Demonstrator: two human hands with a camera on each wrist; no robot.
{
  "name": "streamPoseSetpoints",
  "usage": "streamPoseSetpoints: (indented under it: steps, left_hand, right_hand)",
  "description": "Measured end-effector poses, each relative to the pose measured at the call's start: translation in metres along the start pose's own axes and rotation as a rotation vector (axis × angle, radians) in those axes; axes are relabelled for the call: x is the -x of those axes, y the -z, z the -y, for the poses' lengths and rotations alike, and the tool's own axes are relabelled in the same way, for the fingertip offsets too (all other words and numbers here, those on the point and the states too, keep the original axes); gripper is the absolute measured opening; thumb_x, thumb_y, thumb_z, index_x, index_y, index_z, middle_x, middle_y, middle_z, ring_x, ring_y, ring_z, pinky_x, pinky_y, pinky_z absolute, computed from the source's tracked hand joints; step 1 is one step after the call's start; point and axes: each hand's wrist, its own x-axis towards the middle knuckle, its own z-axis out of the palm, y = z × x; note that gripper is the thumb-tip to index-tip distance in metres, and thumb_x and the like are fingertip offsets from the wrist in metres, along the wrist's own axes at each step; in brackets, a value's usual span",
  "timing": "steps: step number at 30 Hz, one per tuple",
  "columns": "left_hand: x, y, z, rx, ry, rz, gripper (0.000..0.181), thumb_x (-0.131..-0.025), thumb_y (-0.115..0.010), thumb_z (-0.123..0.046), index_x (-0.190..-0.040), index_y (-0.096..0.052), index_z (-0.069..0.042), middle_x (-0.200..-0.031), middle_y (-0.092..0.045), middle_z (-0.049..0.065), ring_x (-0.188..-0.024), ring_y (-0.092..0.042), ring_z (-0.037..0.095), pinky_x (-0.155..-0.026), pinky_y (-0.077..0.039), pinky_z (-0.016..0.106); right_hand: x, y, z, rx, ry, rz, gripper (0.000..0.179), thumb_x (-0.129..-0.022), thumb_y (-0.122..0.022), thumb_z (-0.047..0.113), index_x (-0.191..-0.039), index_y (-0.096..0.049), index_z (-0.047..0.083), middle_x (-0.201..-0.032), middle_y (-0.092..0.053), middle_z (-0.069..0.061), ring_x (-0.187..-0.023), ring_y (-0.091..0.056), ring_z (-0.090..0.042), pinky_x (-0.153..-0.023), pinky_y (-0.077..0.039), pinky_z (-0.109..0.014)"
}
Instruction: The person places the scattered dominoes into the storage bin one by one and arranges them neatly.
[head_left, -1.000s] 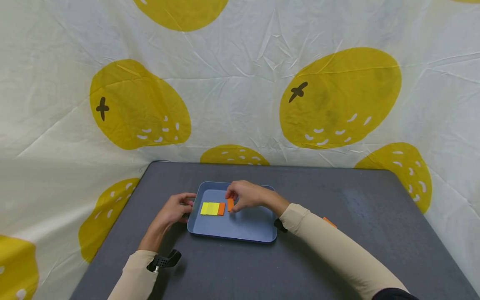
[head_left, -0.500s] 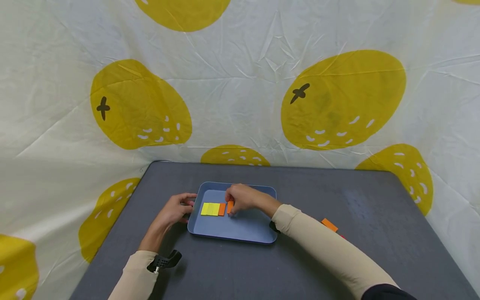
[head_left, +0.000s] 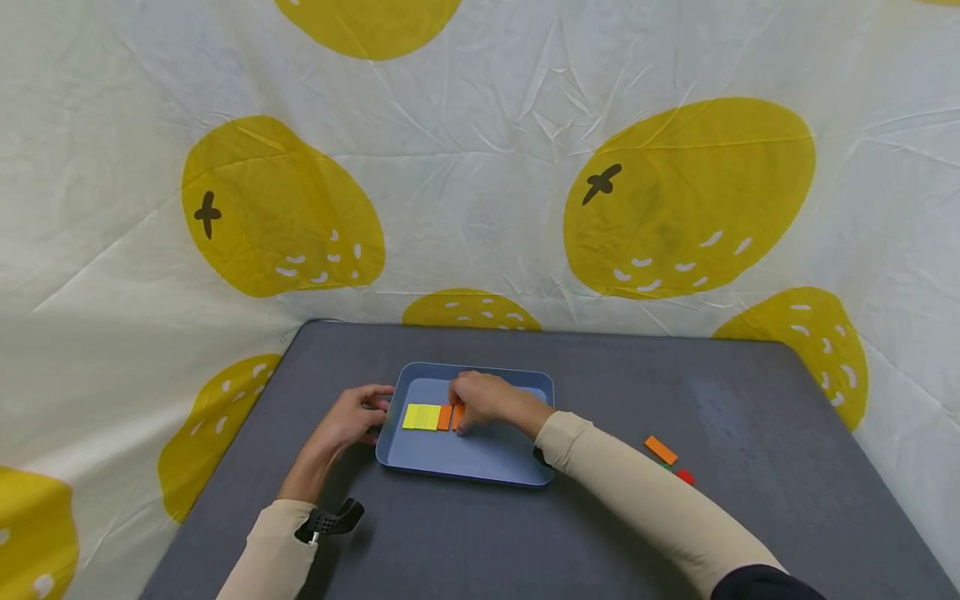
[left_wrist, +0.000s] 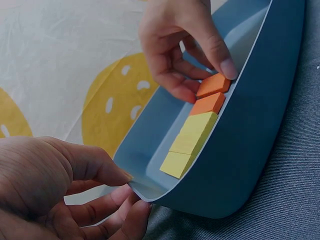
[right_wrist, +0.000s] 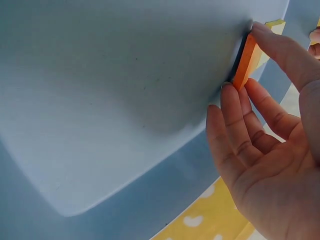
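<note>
My right hand (head_left: pixel 489 397) is over the blue tray (head_left: pixel 465 462), pinching a thin orange block (right_wrist: pixel 244 62) by its two ends between thumb and fingers. In the left wrist view, that block sits right beside another orange block (left_wrist: pixel 207 104) on the tray floor. Yellow blocks (left_wrist: pixel 192 134) continue the row, side by side, toward the tray's left end. My left hand (head_left: pixel 347 419) pinches the tray's left rim, its thumb on top and fingers below. Part of the held block is hidden behind my right fingers in the head view.
Right of the tray, on the dark grey table (head_left: pixel 480 542), lie an orange block (head_left: pixel 661 449), a red block (head_left: pixel 685 476) and a bit of green, partly behind my right sleeve. A white cloth with yellow fruit prints (head_left: pixel 472 208) hangs behind the table.
My right hand has lowered and shifted slightly left, bringing the held orange block up close to the row. My right forearm moved too, uncovering more blocks on the table. The left hand stays put.
</note>
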Motion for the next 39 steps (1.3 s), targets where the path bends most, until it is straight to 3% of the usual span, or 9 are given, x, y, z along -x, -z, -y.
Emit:
streamPoseSetpoints:
  steps: [10, 16, 19, 27, 39]
  left_hand:
    - [0.0, -0.002, 0.0, -0.005, 0.001, -0.007, 0.046, -0.094, -0.061, 0.0, -0.14, -0.058, -0.005, -0.117, -0.061, 0.02, -0.092, -0.062, 0.028, -0.064, -0.059, 0.039]
    - [0.0, -0.004, 0.002, -0.003, -0.007, -0.006, 0.045, -0.095, -0.061, 0.0, -0.14, -0.059, -0.006, -0.116, -0.06, 0.02, -0.092, -0.061, 0.029, -0.064, -0.059, 0.039]
    - [0.0, -0.004, 0.003, -0.004, -0.011, -0.002, 0.045, -0.095, -0.061, 0.0, -0.14, -0.059, -0.006, -0.116, -0.06, 0.02, -0.092, -0.061, 0.028, -0.064, -0.059, 0.039]
    - [0.003, -0.004, 0.004, -0.003, -0.018, -0.007, 0.047, -0.094, -0.061, 0.0, -0.141, -0.058, -0.005, -0.116, -0.06, 0.02, -0.09, -0.061, 0.028, -0.063, -0.058, 0.04]
    - [0.005, -0.004, 0.002, -0.006, -0.017, 0.007, 0.047, -0.095, -0.06, 0.0, -0.142, -0.057, -0.004, -0.117, -0.059, 0.021, -0.091, -0.061, 0.029, -0.063, -0.058, 0.039]
  right_hand:
    - [0.001, -0.002, 0.004, 0.049, 0.005, -0.018, 0.045, -0.078, -0.089, 0.037, -0.109, -0.069, 0.012, -0.099, -0.057, 0.002, -0.085, -0.052, -0.013, -0.072, -0.047, -0.028]
    - [0.013, 0.004, 0.006, 0.055, 0.0, -0.059, 0.05, -0.08, -0.087, 0.039, -0.118, -0.069, 0.012, -0.106, -0.06, 0.0, -0.089, -0.055, -0.014, -0.077, -0.051, -0.032]
    - [0.024, 0.01, 0.005, 0.013, 0.023, -0.104, 0.046, -0.084, -0.083, 0.035, -0.12, -0.069, 0.01, -0.109, -0.063, -0.002, -0.094, -0.06, -0.016, -0.081, -0.054, -0.035]
    - [0.054, 0.025, -0.009, -0.235, 0.095, -0.201, 0.031, -0.091, -0.077, 0.023, -0.118, -0.071, 0.009, -0.112, -0.068, -0.007, -0.101, -0.065, -0.021, -0.087, -0.054, -0.036]
    - [0.102, 0.037, -0.04, -0.329, 0.097, -0.291, 0.028, -0.093, -0.076, 0.022, -0.117, -0.07, 0.009, -0.109, -0.071, -0.006, -0.101, -0.067, -0.022, -0.09, -0.055, -0.039]
